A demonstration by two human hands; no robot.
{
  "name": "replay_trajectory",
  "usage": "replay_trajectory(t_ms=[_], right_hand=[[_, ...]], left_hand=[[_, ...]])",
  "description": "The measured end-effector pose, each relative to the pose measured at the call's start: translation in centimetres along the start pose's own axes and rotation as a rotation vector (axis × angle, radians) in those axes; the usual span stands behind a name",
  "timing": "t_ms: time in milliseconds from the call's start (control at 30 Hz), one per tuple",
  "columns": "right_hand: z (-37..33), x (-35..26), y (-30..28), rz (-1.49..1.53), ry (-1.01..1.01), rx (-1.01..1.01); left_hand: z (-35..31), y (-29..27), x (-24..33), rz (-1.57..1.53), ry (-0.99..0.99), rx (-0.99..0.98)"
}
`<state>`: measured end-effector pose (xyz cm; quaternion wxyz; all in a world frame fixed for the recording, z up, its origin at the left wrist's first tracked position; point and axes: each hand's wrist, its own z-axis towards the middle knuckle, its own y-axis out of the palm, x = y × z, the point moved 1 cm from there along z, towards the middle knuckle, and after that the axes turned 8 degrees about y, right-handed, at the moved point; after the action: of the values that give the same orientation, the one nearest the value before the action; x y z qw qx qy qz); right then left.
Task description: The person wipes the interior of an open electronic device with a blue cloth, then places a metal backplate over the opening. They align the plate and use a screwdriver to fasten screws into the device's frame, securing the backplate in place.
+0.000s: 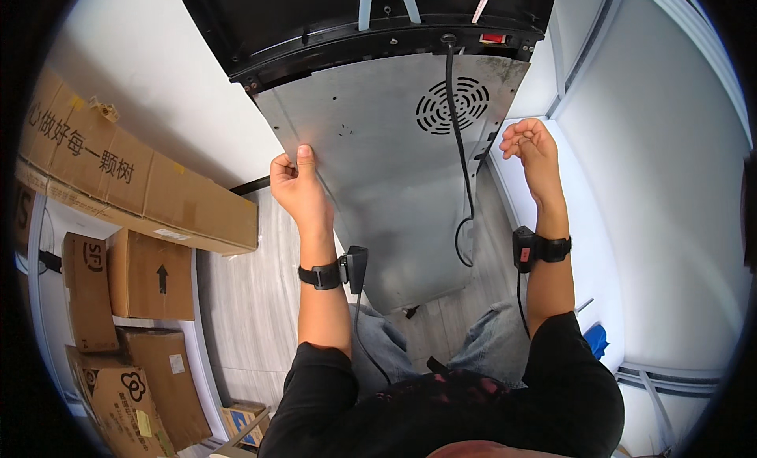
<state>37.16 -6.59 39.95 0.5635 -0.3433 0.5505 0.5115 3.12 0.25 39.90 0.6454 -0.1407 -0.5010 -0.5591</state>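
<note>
One cabinet (386,158), one black cord (461,150), one round vent (471,103), one red switch (493,39), two wristbands (322,277).

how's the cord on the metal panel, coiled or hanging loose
Hanging loose: the cord runs from the black rim down over the metal panel, curving near its lower end.
</note>
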Motion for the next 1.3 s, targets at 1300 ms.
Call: replay_trajectory(t_ms=[1300], right_hand=[[1.2,3.3,2.9,0.040,-0.233,0.376]], left_hand=[[0.9,0.3,0.3,-0.028,-0.045,0.020]])
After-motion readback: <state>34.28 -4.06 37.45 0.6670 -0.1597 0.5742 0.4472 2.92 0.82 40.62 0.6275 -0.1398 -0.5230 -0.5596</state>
